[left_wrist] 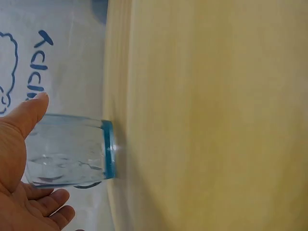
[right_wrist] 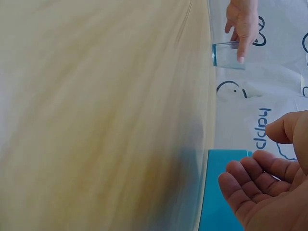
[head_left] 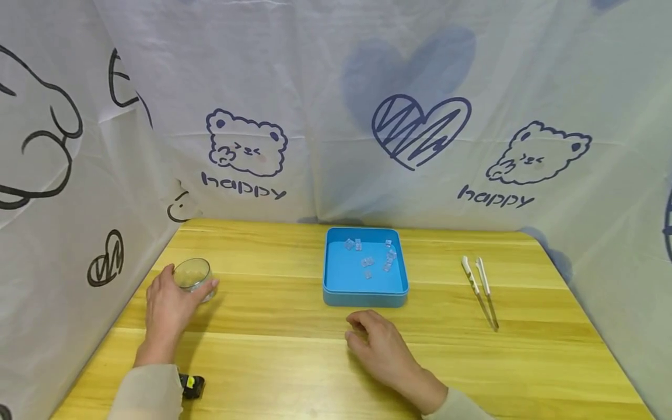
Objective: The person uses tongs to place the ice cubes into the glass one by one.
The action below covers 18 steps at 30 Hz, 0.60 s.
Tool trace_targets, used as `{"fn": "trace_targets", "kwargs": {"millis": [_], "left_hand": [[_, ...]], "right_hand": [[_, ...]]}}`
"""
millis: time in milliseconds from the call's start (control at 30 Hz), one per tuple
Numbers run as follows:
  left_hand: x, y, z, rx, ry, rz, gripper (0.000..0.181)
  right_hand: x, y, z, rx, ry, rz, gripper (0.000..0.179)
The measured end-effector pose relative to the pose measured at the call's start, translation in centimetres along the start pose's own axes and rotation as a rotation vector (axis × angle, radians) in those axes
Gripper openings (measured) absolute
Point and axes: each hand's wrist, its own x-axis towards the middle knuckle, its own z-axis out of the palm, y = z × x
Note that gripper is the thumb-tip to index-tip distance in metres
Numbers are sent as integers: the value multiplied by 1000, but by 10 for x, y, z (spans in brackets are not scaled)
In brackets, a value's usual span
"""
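At the left of the table stands a clear drinking glass (head_left: 192,275), upright, with a bluish base. My left hand (head_left: 173,300) is around it, thumb on one side and fingers on the other. In the left wrist view the thumb (left_wrist: 30,113) extends beside the rim, and the loosely bent fingers lie along the opposite side; firm contact does not show. My right hand (head_left: 383,350) is just in front of a blue square tray (head_left: 365,298), its fingers loosely curled with nothing in them. Several small clear cubes (head_left: 367,262) lie scattered in the tray.
White-ended tongs (head_left: 483,291) with metal arms lie on the table to the right of the tray. A small black item (head_left: 192,386) with a yellow patch is beside the left sleeve. White printed cloth (head_left: 325,116) hangs behind and at both sides of the wooden table (head_left: 273,373).
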Motion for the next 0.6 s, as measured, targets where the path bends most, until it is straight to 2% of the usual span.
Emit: {"fn": "trace_targets", "kwargs": {"millis": [133,400,600], "left_hand": [[5,-6,0,-6,-41,-20,112],[9,-10,-1,-77,-94,-49,113],[8,-8,2,-80,-105,-25,112]], "right_hand": [[0,-1,2,6,-6,-5,22],[-1,-2,2,8,-22,-10,22],[-1,-1,3,4,-30,-8,23]]}}
